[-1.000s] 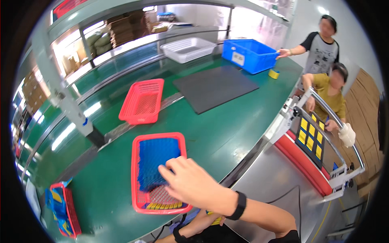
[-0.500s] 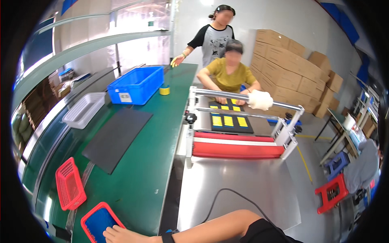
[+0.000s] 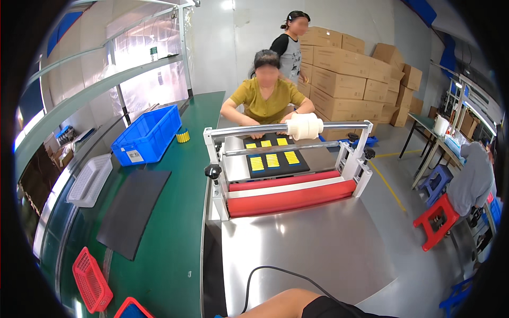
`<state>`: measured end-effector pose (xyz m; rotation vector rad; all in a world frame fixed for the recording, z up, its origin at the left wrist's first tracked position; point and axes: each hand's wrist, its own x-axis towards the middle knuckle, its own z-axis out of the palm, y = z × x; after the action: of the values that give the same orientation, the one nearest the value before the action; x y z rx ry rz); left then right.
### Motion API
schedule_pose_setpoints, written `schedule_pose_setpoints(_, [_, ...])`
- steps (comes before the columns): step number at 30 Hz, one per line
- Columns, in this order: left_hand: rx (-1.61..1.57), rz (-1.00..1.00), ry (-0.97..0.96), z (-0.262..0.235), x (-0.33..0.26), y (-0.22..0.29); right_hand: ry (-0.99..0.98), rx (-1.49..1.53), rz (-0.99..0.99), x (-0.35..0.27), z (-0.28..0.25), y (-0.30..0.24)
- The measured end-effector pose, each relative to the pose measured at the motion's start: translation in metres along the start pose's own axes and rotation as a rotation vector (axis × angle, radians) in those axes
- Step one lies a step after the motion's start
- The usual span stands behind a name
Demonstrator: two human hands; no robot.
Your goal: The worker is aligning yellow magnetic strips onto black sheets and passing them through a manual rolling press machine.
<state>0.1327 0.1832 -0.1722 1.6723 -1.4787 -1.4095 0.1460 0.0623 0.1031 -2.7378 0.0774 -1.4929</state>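
Observation:
My bent arm (image 3: 289,305), apparently the right one, crosses the lower edge with a black sleeve (image 3: 326,308); its hand lies below the picture. My left hand is not in view either. Near where the arm points, a red basket with blue inside (image 3: 129,304) is cut off by the lower edge. In front of me stands a roller machine with red rollers (image 3: 297,199) and a bare metal bed (image 3: 302,244). Beyond the rollers, a black foam tray (image 3: 275,168) holds rows of yellow pieces. A seated person in a mustard top (image 3: 265,100) has both hands at its far edge.
On the green table (image 3: 169,233) lie a black sheet (image 3: 132,212), a blue crate (image 3: 148,138), a grey basket (image 3: 90,183), a red basket (image 3: 91,281) and a yellow roll (image 3: 183,136). A black cable (image 3: 286,270) crosses the metal bed. Cartons (image 3: 344,74) and a standing person (image 3: 291,53) are behind.
My view has shifted, taking my hand, previously over the blue-filled red basket, out below the picture. The standing person has moved right, behind the seated one, away from the green table.

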Motion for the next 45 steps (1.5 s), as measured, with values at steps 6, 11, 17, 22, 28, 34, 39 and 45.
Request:
schedule_pose_setpoints(6, [0.151, 0.002, 0.086, -0.011, -0.005, -0.039, -0.271, 0.016, 0.022, -0.009, -0.006, 0.002])
schedule_pose_setpoints(11, [0.269, -0.005, 0.177, -0.02, -0.011, -0.066, -0.094, 0.093, -0.026, -0.01, 0.015, 0.007])
schedule_pose_setpoints(17, [0.264, -0.016, 0.239, -0.03, -0.006, -0.03, -0.393, 0.151, 0.023, -0.01, 0.01, -0.001])
schedule_pose_setpoints(22, [0.097, -0.027, 0.243, -0.042, 0.005, 0.056, -0.245, 0.098, -0.028, -0.016, 0.02, -0.001])
schedule_pose_setpoints(28, [-0.102, -0.061, 0.256, -0.062, 0.0, 0.15, -0.337, 0.049, -0.057, 0.02, -0.016, -0.001])
schedule_pose_setpoints(34, [-0.294, -0.1, 0.277, -0.065, 0.008, 0.199, -0.401, -0.14, -0.086, 0.016, -0.009, -0.002])
schedule_pose_setpoints(39, [-0.456, -0.11, 0.324, -0.04, 0.044, 0.188, -0.222, -0.056, -0.095, -0.045, 0.014, 0.017])
schedule_pose_setpoints(45, [-0.609, -0.119, 0.335, -0.054, 0.035, 0.241, -0.305, 0.076, -0.069, -0.004, 0.006, 0.004])
